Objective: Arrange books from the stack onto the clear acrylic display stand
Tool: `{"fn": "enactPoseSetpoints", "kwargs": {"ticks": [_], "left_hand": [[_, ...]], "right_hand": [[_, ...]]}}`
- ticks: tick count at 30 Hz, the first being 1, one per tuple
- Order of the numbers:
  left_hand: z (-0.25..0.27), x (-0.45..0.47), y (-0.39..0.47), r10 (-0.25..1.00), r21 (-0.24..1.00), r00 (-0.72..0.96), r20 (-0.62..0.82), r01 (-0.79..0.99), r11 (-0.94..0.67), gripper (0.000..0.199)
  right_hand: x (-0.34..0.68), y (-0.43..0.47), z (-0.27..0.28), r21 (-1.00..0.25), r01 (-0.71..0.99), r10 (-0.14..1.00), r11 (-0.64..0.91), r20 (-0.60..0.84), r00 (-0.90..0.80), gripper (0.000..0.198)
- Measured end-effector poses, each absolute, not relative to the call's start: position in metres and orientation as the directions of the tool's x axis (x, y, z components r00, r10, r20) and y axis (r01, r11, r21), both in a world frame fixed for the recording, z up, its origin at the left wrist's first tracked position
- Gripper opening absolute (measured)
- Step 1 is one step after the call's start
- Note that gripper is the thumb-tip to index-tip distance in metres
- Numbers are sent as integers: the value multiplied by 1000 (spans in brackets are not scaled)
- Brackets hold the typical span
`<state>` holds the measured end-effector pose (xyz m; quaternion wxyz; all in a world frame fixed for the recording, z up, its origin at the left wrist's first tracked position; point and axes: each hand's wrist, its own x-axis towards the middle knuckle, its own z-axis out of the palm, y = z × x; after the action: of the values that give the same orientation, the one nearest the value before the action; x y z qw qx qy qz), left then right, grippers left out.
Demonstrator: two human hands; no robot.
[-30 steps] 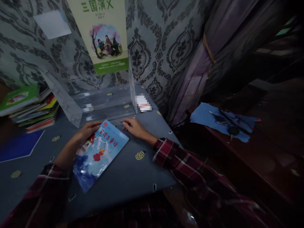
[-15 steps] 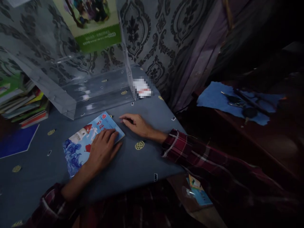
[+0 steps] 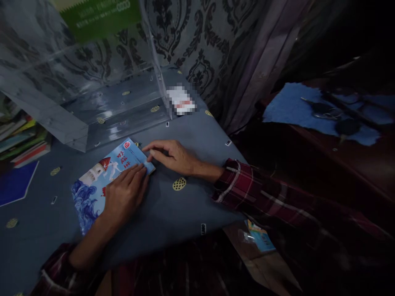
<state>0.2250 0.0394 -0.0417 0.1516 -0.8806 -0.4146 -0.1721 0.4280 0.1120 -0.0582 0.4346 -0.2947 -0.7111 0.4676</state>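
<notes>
A blue illustrated book [image 3: 92, 172] with red characters, a white tower and dark blue waves on its cover lies closed on the grey-blue tablecloth [image 3: 191, 205]. My left hand [image 3: 125, 193] rests flat across the cover's lower right part, fingers stretched out and hiding some of the picture. At the book's right edge is my right hand [image 3: 173, 157], its index finger and thumb apart, the fingertips touching or just above the cover's edge. The other fingers of that hand are curled underneath and mostly hidden.
A clear acrylic stand [image 3: 72, 131] with a green-banded sheet stands behind the book. Several stacked books [image 3: 31, 142] and a dark blue booklet [image 3: 17, 183] lie at left. A blurred white item [image 3: 182, 100] is beside the stand. A blue cloth [image 3: 286, 105] holding tools lies at right.
My right hand has moved left to the book's right edge. My left hand stays on the cover, its fingers now closer together. The view has shifted slightly.
</notes>
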Motion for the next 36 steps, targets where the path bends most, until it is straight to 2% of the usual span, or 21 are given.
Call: {"fn": "enactPoseSetpoints", "kwargs": {"ticks": [13, 19, 26, 36], "left_hand": [[-39, 227, 39, 664, -136, 597, 450, 781, -610, 22], [-43, 225, 36, 671, -155, 616, 414, 774, -615, 24], [-53, 221, 29, 724, -138, 599, 343, 794, -592, 35], [-51, 224, 26, 702, -216, 643, 306, 765, -607, 34]], "right_hand": [[430, 110, -54, -918, 9, 815, 396, 346, -464, 23], [438, 104, -54, -892, 93, 798, 442, 344, -495, 23], [450, 93, -60, -750, 222, 709, 624, 423, -565, 24], [450, 89, -69, -505, 267, 545, 821, 551, -632, 23]]}}
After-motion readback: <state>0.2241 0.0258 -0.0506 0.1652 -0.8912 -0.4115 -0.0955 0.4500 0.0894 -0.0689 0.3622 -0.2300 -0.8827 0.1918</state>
